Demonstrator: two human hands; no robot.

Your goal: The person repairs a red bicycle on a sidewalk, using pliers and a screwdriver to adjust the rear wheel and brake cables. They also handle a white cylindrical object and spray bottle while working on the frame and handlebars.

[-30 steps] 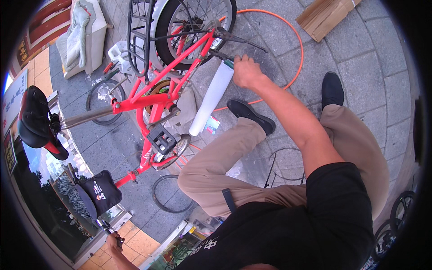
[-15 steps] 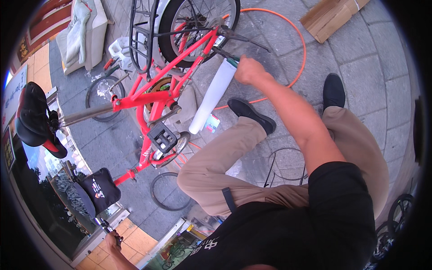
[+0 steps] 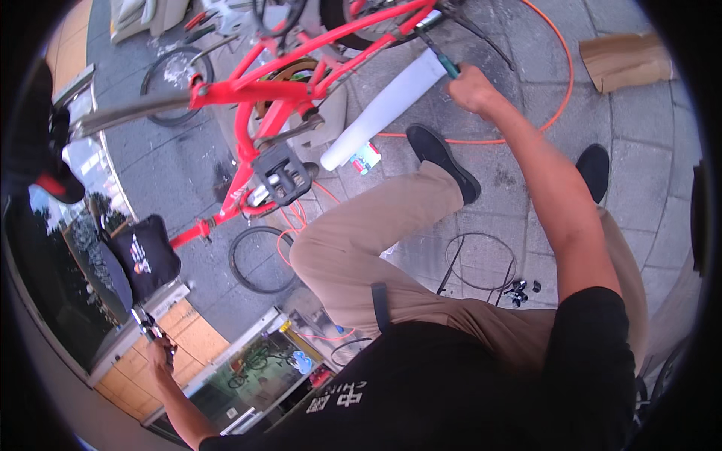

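The right hand (image 3: 472, 86) is clenched around a slim tool with a green handle (image 3: 449, 66), far in the scene, its working end aimed at the rear part of the upturned red steel bicycle frame (image 3: 259, 135). The tool looks light and stiff, best held well back on its grip for leverage. The frame is heavy and rigid and would be taken by its tubes. Just left of the hand a white paper roll (image 3: 383, 109) leans across the grey paving slabs (image 3: 526, 173). The black pedal (image 3: 281, 174) hangs lower on the frame. The left hand (image 3: 159, 353), near and to the left, is closed on a small dark object (image 3: 147, 325) that I cannot identify.
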